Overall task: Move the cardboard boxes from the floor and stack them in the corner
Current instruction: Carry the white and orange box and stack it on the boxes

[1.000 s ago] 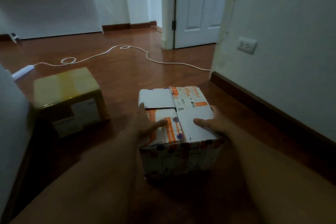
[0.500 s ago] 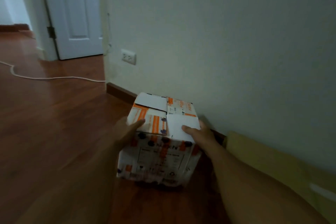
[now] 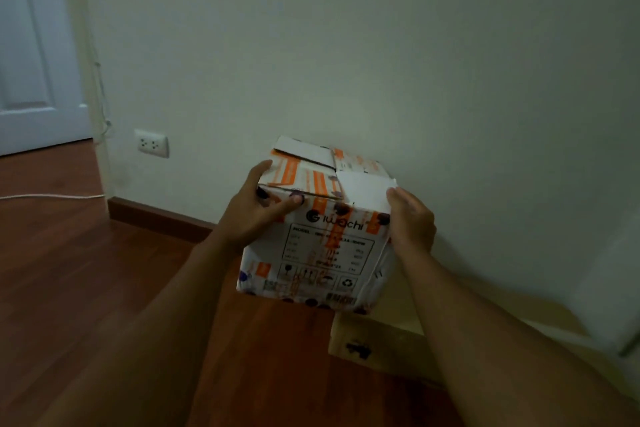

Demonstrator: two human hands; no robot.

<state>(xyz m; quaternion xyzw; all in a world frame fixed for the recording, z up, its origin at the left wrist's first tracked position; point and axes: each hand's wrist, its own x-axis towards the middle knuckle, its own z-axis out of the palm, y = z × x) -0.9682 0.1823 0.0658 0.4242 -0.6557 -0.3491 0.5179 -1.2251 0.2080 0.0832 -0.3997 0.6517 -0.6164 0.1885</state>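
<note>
A white cardboard box with orange tape (image 3: 322,243) hangs in the air near the wall, held between both hands. My left hand (image 3: 256,208) grips its upper left edge, thumb across the front face. My right hand (image 3: 412,222) clasps its right side. Its top flaps are folded shut, one slightly raised. Below and to the right, a plain tan cardboard box (image 3: 374,340) sits on the floor against the wall, partly hidden by my right forearm and the held box.
The pale wall (image 3: 381,62) with a dark baseboard (image 3: 152,213) and a power socket (image 3: 152,143) runs behind. A white door (image 3: 31,55) stands at far left. A white cable (image 3: 52,197) lies on the wooden floor (image 3: 86,288). Something white, blurred, fills the right edge.
The white box has come up off the floor and moved right along the wall, now above the tan box's left end. The view has swung right, away from the door.
</note>
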